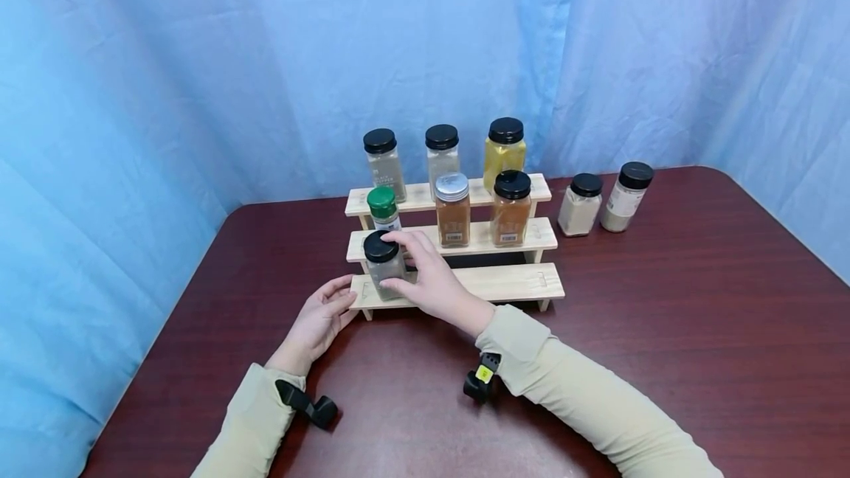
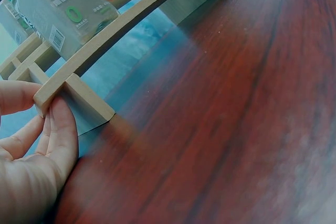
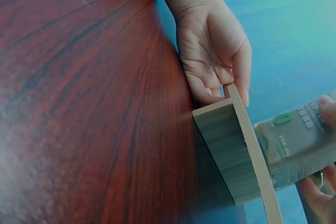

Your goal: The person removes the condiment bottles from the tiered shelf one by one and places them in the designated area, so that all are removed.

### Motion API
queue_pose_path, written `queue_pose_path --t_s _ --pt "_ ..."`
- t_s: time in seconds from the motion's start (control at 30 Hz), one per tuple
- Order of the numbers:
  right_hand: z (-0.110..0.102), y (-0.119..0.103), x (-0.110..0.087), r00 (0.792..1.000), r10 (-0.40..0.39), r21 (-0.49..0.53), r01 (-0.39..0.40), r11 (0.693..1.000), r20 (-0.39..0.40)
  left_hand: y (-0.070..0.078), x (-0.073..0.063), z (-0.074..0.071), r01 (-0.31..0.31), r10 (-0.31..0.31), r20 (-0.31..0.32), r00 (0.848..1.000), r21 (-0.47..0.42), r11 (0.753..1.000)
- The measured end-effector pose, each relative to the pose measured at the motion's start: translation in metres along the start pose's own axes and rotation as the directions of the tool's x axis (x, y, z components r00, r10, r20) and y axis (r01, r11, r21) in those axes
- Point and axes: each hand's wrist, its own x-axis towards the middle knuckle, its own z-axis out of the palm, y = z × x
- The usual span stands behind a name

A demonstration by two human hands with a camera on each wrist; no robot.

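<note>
My right hand (image 1: 434, 279) grips a spice jar (image 1: 384, 271) with a black lid, thumb on one side and fingers on the other. "PEPPER" reads on the jar's label in the left wrist view, and greyish contents show through it. The jar's base is at the left end of the lowest step of a pale wooden three-step rack (image 1: 491, 282). With thumb and fingers my left hand (image 1: 323, 319) pinches the left end of that step, as the left wrist view shows. Directly behind the held jar stands a green-capped jar (image 1: 383, 205), partly hidden.
On the middle step are a silver-lidded jar (image 1: 454, 212) and a black-lidded brown jar (image 1: 511, 212). The top step bears a grey jar (image 1: 387, 168), a pale jar (image 1: 442, 157) and a yellow jar (image 1: 503, 157). Two jars, one squat (image 1: 580, 209) and one taller (image 1: 624, 201), stand right of the rack.
</note>
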Motion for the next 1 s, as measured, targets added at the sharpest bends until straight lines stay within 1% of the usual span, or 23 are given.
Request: queue_pose_path --t_s 0.33,0.6,0.87,1.0 --pt "0.0015 0.0026 -0.0007 0.999 -0.037 -0.014 0.036 0.999 -0.03 -0.0014 0.0004 -0.0013 -0.006 0.006 0.009 1.0 -0.01 1.0" --pt "0.0027 0.0017 -0.0035 0.999 -0.035 -0.011 0.035 0.999 -0.022 -0.0014 -0.0011 -0.0018 -0.002 0.002 0.004 1.0 -0.011 1.0" --pt "0.002 0.004 -0.0064 0.993 -0.113 -0.028 0.112 0.993 -0.035 -0.0016 -0.0006 -0.0008 -0.005 0.005 -0.007 1.0 0.008 1.0" --pt "0.0003 0.0039 -0.0079 0.991 -0.127 -0.018 0.127 0.992 -0.045 -0.0014 0.0005 -0.0011 -0.007 0.007 -0.004 1.0 0.01 1.0"
